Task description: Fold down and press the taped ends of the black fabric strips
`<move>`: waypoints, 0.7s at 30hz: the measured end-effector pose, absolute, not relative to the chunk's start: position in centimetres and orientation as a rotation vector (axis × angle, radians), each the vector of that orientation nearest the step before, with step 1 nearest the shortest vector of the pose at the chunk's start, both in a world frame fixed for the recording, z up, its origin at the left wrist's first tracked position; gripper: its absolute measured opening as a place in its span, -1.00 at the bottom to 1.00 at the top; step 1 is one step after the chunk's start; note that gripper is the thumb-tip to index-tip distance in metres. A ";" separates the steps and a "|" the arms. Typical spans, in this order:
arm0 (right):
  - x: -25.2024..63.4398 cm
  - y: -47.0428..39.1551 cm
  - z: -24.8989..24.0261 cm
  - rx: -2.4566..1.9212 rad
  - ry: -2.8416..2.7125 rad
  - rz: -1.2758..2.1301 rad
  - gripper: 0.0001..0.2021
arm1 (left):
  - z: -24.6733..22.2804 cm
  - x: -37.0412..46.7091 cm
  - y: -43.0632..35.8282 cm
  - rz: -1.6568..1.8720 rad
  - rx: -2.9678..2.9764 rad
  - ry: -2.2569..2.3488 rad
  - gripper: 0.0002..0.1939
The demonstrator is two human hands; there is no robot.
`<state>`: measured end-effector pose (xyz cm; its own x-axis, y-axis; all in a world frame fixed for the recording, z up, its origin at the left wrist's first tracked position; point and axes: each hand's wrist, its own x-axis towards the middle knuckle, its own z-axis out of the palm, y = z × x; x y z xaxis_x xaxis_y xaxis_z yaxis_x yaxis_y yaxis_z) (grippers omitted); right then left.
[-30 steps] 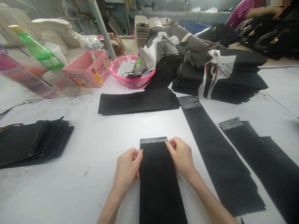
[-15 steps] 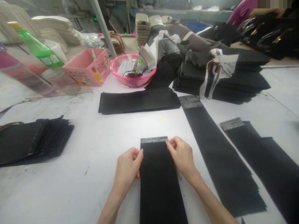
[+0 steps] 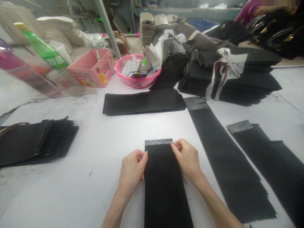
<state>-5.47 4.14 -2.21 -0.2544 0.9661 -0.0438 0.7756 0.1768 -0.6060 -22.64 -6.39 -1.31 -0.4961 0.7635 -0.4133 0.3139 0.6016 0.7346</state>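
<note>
A long black strip of material (image 3: 163,183) lies in front of me, with a grey, shiny band across its far end. Pinching its left edge is my left hand (image 3: 133,167), a little below the band. My right hand (image 3: 187,158) pinches the right edge close to the band's corner. The strip's near end runs out of view at the bottom. To the right lies a fanned row of black strips (image 3: 220,152) with a grey band at its far end. Beyond my hands, a stack of black strips (image 3: 144,103) lies crosswise.
More black pieces (image 3: 268,148) lie at far right, and a black pile (image 3: 54,139) at left. Behind stand a pink basin (image 3: 135,83), a pink box (image 3: 104,69), a green bottle (image 3: 45,49) and a tied black stack (image 3: 256,79). Another person's sleeve (image 3: 247,12) shows top right.
The whole view has shifted slightly, so things appear a little further right. Both hands keep their pinch on the strip's edges, with no clear movement against it.
</note>
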 end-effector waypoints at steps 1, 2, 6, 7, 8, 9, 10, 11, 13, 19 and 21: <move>-5.5 4.1 -2.2 -1.648 -2.111 0.752 -0.79 | -1.3 -22.6 -6.4 0.765 0.848 2.075 -0.58; -5.4 4.1 -2.2 -1.644 -2.110 0.752 -0.79 | -1.3 -22.6 -6.4 0.768 0.847 2.074 -0.59; -5.4 4.0 -2.3 -1.626 -2.107 0.751 -0.80 | -1.4 -22.7 -6.3 0.774 0.859 2.069 -0.60; -5.4 4.0 -2.3 -1.626 -2.107 0.753 -0.80 | -1.4 -22.7 -6.3 0.772 0.865 2.068 -0.60; -5.4 4.0 -2.3 -1.627 -2.106 0.755 -0.80 | -1.4 -22.7 -6.3 0.770 0.868 2.070 -0.60; -5.4 4.1 -2.3 -1.629 -2.106 0.760 -0.80 | -1.4 -22.7 -6.3 0.770 0.871 2.070 -0.60; -5.4 4.1 -2.2 -1.631 -2.104 0.766 -0.80 | -1.4 -22.7 -6.3 0.772 0.874 2.070 -0.61; -5.4 4.1 -2.2 -1.632 -2.102 0.771 -0.80 | -1.4 -22.7 -6.3 0.775 0.875 2.069 -0.61; -5.4 4.1 -2.2 -1.634 -2.099 0.778 -0.80 | -1.4 -22.7 -6.3 0.784 0.878 2.069 -0.60; -5.4 4.0 -2.1 -1.631 -2.097 0.780 -0.80 | -1.3 -22.6 -6.3 0.769 0.871 2.077 -0.61; -5.4 4.0 -2.2 -1.629 -2.098 0.774 -0.80 | -1.3 -22.6 -6.3 0.772 0.868 2.078 -0.61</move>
